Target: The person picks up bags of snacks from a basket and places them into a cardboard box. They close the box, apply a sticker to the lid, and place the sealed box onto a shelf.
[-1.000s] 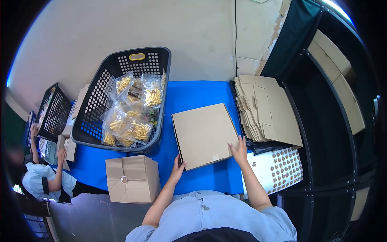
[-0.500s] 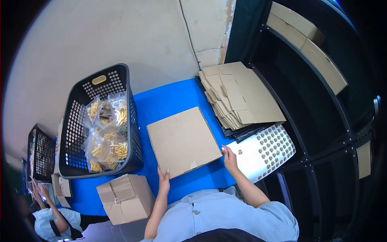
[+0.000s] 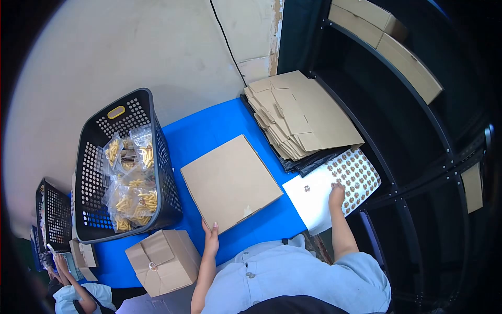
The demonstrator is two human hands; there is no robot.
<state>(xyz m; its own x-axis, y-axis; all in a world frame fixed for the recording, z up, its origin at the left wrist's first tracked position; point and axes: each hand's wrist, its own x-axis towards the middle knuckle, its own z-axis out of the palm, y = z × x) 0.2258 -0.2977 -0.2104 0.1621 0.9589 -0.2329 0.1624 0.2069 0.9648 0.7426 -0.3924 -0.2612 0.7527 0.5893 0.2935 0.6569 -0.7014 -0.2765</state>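
A flat closed cardboard box (image 3: 232, 183) lies tilted to my view on the blue-covered table. My left hand (image 3: 210, 239) grips its near left corner, thumb on top and fingers at the side. To the right is a white sheet (image 3: 300, 205) with rows of round brown stickers (image 3: 361, 172). My right hand (image 3: 337, 196) is over this sheet, its bent fingertips drawn together at the left edge of the sticker rows. Whether a sticker is between them is hidden. One lone sticker (image 3: 307, 189) sits apart on the sheet's left part.
A black basket (image 3: 168, 172) holds bagged yellow pieces (image 3: 137, 183). Near it stands a cardboard box with a round seal (image 3: 163, 261). Flattened cartons (image 3: 308, 115) are stacked at the back right, beside dark shelving (image 3: 376, 99). Another person's hands (image 3: 61, 268) are at far left.
My right hand has left the box's right corner and moved right onto the sticker sheet. My left hand stays at the box's near left corner. The view has shifted slightly.
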